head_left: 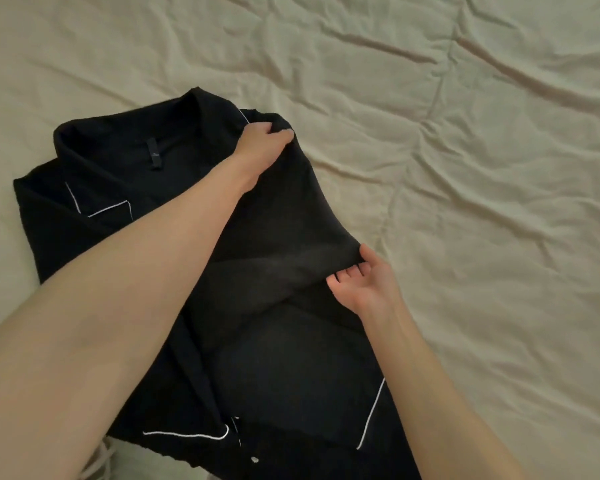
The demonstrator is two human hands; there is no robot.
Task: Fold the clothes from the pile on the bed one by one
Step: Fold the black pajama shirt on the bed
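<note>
A black shirt [125, 174] with white piping along collar and pocket lies spread on the bed, collar toward the upper left. My left hand [260, 143] reaches across it and grips the fabric at the right shoulder, lifting a fold. My right hand [364, 282] sits palm up at the shirt's right edge, with the raised fold of cloth draped over its fingertips and the thumb on top of the cloth. A white-piped cuff or hem shows near the bottom right of the shirt.
The wrinkled cream bedsheet [465, 133] fills the view around the shirt, with open sheet to the right and above. A bit of pale fabric [101, 459] pokes out below the shirt at the bottom left.
</note>
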